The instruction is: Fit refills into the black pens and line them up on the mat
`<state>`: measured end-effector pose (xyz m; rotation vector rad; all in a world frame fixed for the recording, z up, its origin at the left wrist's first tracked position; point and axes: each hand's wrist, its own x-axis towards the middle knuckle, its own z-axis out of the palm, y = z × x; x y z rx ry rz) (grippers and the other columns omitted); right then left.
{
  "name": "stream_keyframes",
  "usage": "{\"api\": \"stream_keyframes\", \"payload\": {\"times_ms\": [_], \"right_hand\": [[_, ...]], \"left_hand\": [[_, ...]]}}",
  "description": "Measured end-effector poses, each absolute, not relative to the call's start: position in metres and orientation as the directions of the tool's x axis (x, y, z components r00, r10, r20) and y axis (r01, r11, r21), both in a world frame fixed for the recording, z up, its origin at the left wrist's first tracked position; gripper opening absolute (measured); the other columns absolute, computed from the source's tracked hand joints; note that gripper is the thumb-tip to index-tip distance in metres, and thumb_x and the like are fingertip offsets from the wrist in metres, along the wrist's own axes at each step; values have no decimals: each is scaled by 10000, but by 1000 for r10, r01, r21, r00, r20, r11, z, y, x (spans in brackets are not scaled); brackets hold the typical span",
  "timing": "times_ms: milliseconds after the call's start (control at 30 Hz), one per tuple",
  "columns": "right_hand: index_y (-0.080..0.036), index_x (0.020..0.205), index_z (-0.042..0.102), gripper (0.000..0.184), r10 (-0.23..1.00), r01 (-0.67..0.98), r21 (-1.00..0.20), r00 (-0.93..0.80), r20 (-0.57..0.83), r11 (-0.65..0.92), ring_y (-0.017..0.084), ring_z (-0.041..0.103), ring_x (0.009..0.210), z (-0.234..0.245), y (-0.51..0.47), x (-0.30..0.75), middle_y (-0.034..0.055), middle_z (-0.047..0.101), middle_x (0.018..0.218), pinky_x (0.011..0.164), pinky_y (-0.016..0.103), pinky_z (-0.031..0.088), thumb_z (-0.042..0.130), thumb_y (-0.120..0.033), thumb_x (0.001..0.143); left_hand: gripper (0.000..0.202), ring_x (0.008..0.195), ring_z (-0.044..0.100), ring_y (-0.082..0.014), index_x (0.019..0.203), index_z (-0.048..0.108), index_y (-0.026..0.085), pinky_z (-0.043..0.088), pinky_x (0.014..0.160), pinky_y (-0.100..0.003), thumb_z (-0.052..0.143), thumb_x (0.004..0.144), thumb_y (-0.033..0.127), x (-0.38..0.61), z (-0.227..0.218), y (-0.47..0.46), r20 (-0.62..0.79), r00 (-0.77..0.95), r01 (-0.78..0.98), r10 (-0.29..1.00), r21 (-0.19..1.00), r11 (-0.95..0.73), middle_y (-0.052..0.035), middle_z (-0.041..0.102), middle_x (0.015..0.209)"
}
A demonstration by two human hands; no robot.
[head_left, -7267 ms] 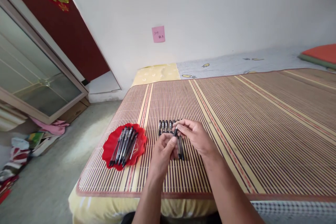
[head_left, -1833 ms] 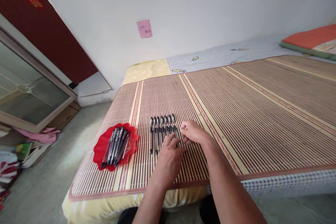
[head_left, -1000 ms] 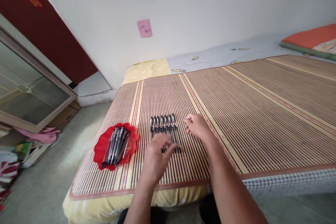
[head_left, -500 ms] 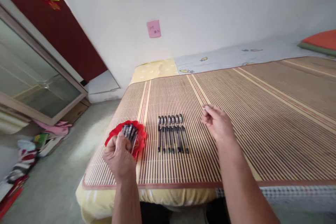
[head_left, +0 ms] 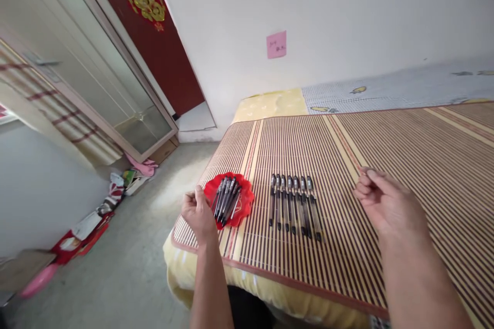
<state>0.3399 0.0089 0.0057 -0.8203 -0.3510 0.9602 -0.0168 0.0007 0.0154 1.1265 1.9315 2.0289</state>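
Two hands, well apart over the striped mat (head_left: 386, 133).
Left hand (head_left: 198, 212) curls at the red plate (head_left: 247, 201) of pens (head_left: 227, 199), grip impossible to tell; right hand (head_left: 386, 201) hovers loosely curled, empty, right of the pen row (head_left: 293, 205).

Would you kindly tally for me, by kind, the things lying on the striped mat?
Pens in the row: 7
Pens on the plate: about 6; they overlap, so the exact count is unclear
Red plate: 1
Total: about 14
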Motion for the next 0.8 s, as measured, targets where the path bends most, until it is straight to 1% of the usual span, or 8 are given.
{"api": "stream_keyframes", "payload": {"times_ms": [67,133,233,300,400,500,633,800], "right_hand": [[-139,660,704,151,824,-570,-755,562,-72,323,67,492,596,5,9,340,37,628,773,432,159,361,795,-105,545],[-149,645,697,148,826,-568,-754,560,-61,330,70,502,608,3,10,339,38,634,788,436,160,366,796,-97,547],[-149,663,707,154,836,-576,-753,545,-62,319,72,506,612,2,11,337,23,616,757,441,158,373,795,-82,555],[-139,685,717,155,841,-582,-755,536,-76,303,72,500,604,2,12,337,17,602,724,439,154,372,791,-79,563],[-126,687,711,166,845,-591,-754,526,-91,287,70,493,603,4,11,335,19,596,724,437,149,370,797,-82,552],[-118,691,706,214,850,-602,-754,515,-113,264,74,504,629,9,8,331,28,604,767,451,150,395,827,-97,515],[-113,723,726,259,862,-601,-763,493,-118,239,69,491,622,17,3,327,14,575,744,441,142,391,863,-137,504],[-127,748,746,290,905,-561,-799,423,-52,217,69,503,604,28,-10,333,5,579,715,442,149,403,901,-195,513]], "left_hand": [[291,547,495,-131,792,516,214,417,573,-249,511,937,467,-19,11,3,419,-676,458,606,883,-101,63,504,597],[237,615,562,-163,849,587,202,448,635,-278,572,895,434,-21,5,5,410,-624,533,666,846,-22,33,570,650],[119,712,608,-213,786,643,208,461,737,-333,721,763,295,-25,-5,8,361,-535,660,764,742,112,0,618,696],[133,784,626,-246,736,635,211,463,789,-365,763,701,219,-28,-10,9,318,-502,723,804,665,188,-23,641,746],[148,903,649,-281,750,627,207,467,852,-388,770,714,206,-29,-13,9,266,-485,776,833,570,270,-60,682,854],[74,957,664,-298,787,633,202,471,864,-390,706,784,197,-27,-11,10,219,-478,798,851,513,316,-95,708,907],[63,981,678,-334,763,619,208,468,870,-421,631,818,178,-21,-9,12,180,-483,792,857,506,340,-129,722,917],[166,927,685,-344,655,531,227,469,836,-421,649,757,171,-24,4,13,160,-515,719,842,616,322,-105,690,785]]}}
